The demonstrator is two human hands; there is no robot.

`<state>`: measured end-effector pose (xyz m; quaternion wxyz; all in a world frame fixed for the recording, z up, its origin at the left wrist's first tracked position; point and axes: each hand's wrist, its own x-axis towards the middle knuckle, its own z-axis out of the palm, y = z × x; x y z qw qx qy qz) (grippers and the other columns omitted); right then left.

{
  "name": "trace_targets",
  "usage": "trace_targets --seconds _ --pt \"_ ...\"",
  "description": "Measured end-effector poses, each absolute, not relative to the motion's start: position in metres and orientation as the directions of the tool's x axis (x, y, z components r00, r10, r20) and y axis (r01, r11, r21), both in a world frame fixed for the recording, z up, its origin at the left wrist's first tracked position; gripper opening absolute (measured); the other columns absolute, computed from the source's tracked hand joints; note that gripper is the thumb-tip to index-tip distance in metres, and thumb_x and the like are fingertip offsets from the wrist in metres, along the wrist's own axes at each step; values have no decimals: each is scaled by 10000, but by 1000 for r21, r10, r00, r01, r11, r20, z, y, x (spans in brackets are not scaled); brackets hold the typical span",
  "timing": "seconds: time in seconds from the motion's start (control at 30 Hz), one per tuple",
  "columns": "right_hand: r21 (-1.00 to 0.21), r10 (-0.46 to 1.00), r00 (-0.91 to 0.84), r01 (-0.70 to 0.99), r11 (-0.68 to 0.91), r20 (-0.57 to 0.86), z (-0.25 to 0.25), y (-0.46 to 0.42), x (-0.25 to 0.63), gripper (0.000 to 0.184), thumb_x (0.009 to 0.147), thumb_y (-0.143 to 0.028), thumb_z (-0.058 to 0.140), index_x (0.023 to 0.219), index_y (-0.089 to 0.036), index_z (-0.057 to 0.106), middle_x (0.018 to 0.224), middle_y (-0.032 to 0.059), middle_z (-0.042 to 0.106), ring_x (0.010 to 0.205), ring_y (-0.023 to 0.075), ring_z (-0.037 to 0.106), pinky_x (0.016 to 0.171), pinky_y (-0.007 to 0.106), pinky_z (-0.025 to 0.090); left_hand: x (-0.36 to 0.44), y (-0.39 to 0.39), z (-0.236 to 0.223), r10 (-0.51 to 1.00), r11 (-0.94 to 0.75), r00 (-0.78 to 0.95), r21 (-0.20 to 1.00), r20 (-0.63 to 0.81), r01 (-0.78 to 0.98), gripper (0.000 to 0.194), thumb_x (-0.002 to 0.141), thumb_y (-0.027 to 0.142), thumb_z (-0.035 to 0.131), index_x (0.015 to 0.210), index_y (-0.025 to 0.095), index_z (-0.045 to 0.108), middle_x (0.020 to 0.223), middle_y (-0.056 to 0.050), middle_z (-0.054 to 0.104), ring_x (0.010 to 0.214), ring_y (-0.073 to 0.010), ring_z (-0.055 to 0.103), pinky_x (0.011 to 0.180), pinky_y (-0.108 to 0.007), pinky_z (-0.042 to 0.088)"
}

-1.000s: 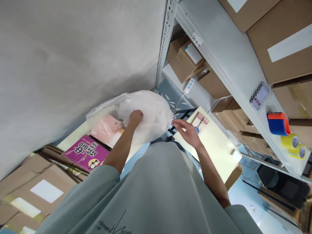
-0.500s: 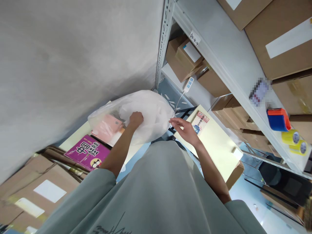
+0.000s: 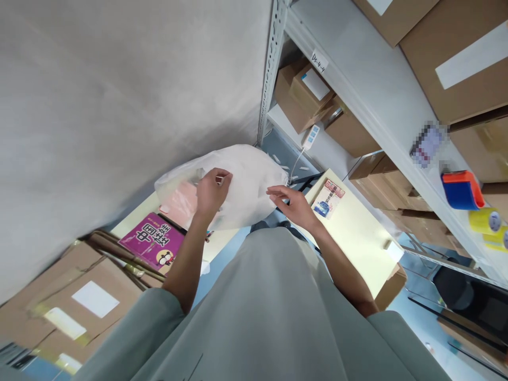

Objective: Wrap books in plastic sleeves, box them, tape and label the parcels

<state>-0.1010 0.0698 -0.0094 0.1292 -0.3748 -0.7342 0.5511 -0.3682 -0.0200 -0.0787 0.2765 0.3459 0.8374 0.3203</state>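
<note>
A large white translucent plastic bag [image 3: 250, 185] lies puffed up against the wall, over the far part of a pale tabletop [image 3: 216, 238]. My left hand [image 3: 212, 193] is closed at the bag's middle, thumb and forefinger curled together on the film. At the bag's right side is my right hand [image 3: 291, 203], open, with fingers stretched toward the film; whether the fingertips touch it I cannot tell. Through the bag's left part shows a pink item [image 3: 180, 203], partly covered by my left hand. A purple book or box [image 3: 153, 241] with Chinese lettering lies beside it.
Cardboard boxes [image 3: 75, 296] stand at the lower left. To the right is a cream table [image 3: 353, 233] bearing a printed packet [image 3: 328, 198]. A metal shelf [image 3: 357, 63] holds boxes, a blue-orange tape dispenser [image 3: 462, 189] and yellow tape rolls [image 3: 484, 221]. A power strip [image 3: 311, 137] lies beneath.
My left hand has shifted left on the bag and turned from a fist to a pinch. My right hand has moved slightly left, over the bag's edge. The bag looks smoother under the hands.
</note>
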Motion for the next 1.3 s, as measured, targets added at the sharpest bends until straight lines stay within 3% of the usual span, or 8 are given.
trace_targets --seconds 0.13,0.3,0.43,0.5,0.7,0.87,1.03,1.3 --pt "-882 659 -735 406 240 -159 -5 65 -115 397 1094 -533 719 1402 -292 789 1411 89 824 1252 271 804 1127 465 657 -361 -31 -48 749 482 -631 820 -202 309 235 1014 454 686 1005 221 711 985 -61 811 825 -212 727 765 -319 562" --pt "-838 640 -766 385 387 -57 5 53 -130 796 970 -505 910 1689 -379 593 1733 53 606 1635 326 540 1392 563 455 -344 -34 -20 782 268 -620 934 -68 236 241 1033 476 722 1006 239 685 865 -17 768 746 -168 692 684 -277 559" --pt "-849 738 -675 384 363 10 12 49 -127 443 1143 -529 641 1548 -371 729 1545 57 746 1506 318 657 1361 547 494 -322 -25 -1 843 91 -537 984 6 154 312 1042 559 759 1034 252 705 767 19 704 612 -140 635 541 -246 521" --pt "-857 796 -604 396 330 28 14 51 -118 422 1175 -576 538 1387 -337 814 1378 76 818 1333 313 753 1265 518 579 -310 -19 8 866 50 -500 991 19 124 377 1057 627 739 1089 252 724 774 17 698 604 -139 646 511 -239 527" --pt "-911 968 -248 388 140 43 16 69 -66 503 1088 -741 635 1169 -273 802 1113 69 832 1025 259 779 986 418 677 -285 4 17 908 -15 -411 985 86 172 492 1153 696 535 1215 253 740 1140 -86 810 1076 -227 807 825 -330 692" --pt "-949 1000 2 315 24 26 20 76 -2 443 1052 -706 725 1146 -275 759 1084 56 801 1017 251 763 936 406 656 -277 29 -1 968 -95 -184 931 169 353 522 1121 661 612 1448 260 686 1546 -142 711 1491 -317 663 1236 -509 574" --pt "-953 986 167 302 -32 19 23 63 59 444 1036 -706 733 1154 -278 746 1176 79 820 1127 286 778 996 437 650 -247 57 -15 994 -77 109 876 28 476 556 1016 532 797 1492 269 684 1518 -106 765 1425 -330 725 1254 -490 561" --pt "-963 951 309 251 -102 -20 6 31 163 451 994 -669 799 1213 -276 761 1109 70 840 1004 260 802 921 426 674 -174 99 -24 969 -138 246 789 -18 599 260 1072 361 653 1273 252 776 1344 -78 856 1294 -294 796 1153 -402 610"
